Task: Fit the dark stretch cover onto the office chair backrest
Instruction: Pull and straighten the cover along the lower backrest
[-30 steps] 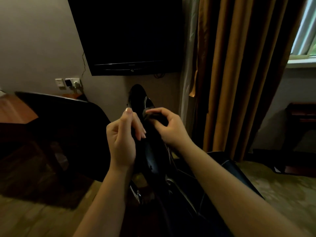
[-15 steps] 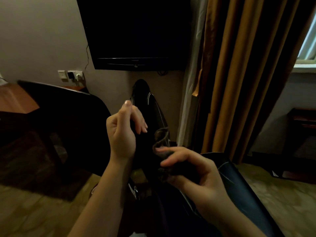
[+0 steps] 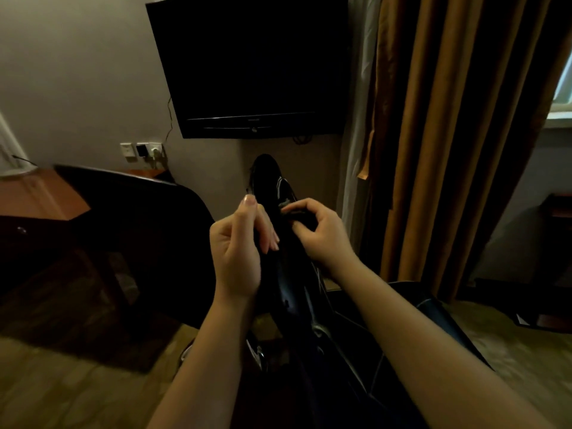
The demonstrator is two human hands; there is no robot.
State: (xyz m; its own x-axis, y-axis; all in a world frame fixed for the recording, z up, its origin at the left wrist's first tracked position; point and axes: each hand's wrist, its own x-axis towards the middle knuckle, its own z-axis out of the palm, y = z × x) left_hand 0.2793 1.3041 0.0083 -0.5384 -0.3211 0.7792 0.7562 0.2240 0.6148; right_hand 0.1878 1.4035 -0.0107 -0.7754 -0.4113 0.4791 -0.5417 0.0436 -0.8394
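Dim beige wall takes up the left of the room, with a wooden desk at the far edge, a row of wall sockets above its back corner and a black television mounted higher up. Below them stands a broad dark panel, matte and round-cornered, just left of the hands. The left hand has its thumb pointing up and its fingers bent down against the left face of the office chair backrest; it is too dark to tell whether any fabric is caught under them. That backrest is seen edge-on, a narrow glossy black blade rising to a rounded top close to the wall. On its right side, the right hand is closed tight, finger and thumb curled round a small bunched fold of the dark stretch cover at the backrest's edge, soft and creased against the hard shine. Thin pale lines run down the dark material below the wrist. Heavy brown curtains hang in deep pleats near the right forearm, and a window shows at the far right. Patterned floor lies open to either side of the arms.
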